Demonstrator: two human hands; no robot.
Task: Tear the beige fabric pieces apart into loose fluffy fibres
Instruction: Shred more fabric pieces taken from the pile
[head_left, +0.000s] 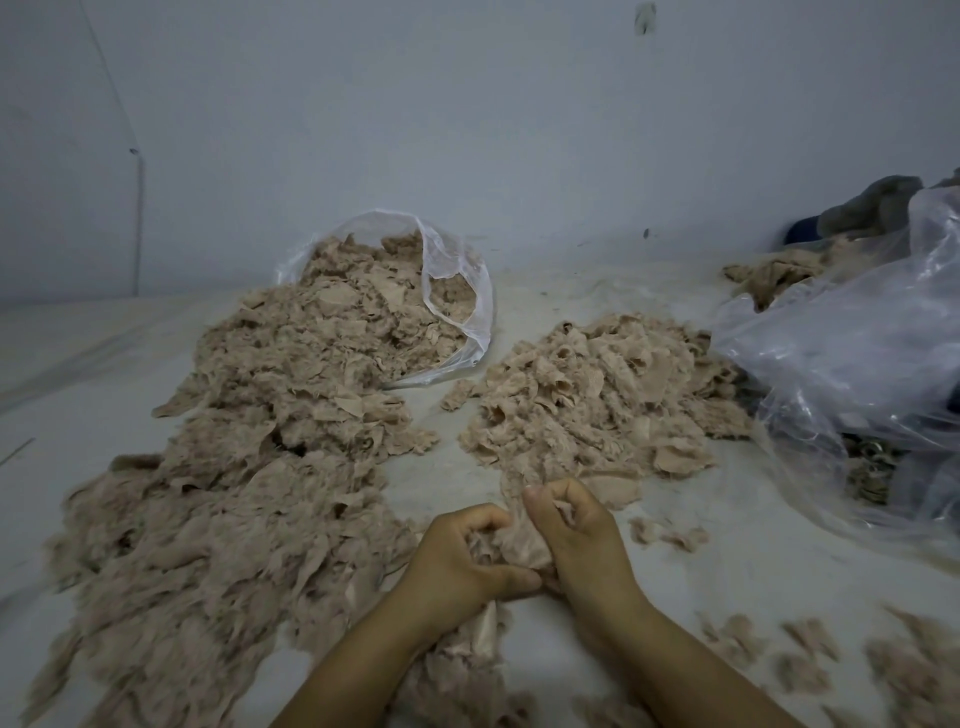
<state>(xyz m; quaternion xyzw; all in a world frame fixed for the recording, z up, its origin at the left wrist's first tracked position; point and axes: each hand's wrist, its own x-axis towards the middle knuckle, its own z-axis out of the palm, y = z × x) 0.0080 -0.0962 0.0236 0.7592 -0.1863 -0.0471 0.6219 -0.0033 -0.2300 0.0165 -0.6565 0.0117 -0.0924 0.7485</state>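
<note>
A beige fabric piece (519, 543) is pinched between both hands low in the middle of the head view. My left hand (462, 564) grips its left side with curled fingers. My right hand (576, 535) is closed on its right side, touching the left hand. A long heap of torn beige fibres (249, 467) stretches from the lower left up to a clear plastic bag (457, 275). A second pile of beige fabric pieces (592, 395) lies just beyond my hands.
A large crumpled clear plastic bag (857, 364) lies at the right with dark cloth (872, 208) behind it. Small beige scraps (810, 660) dot the pale floor at the lower right. A blue-grey wall (467, 130) closes the back.
</note>
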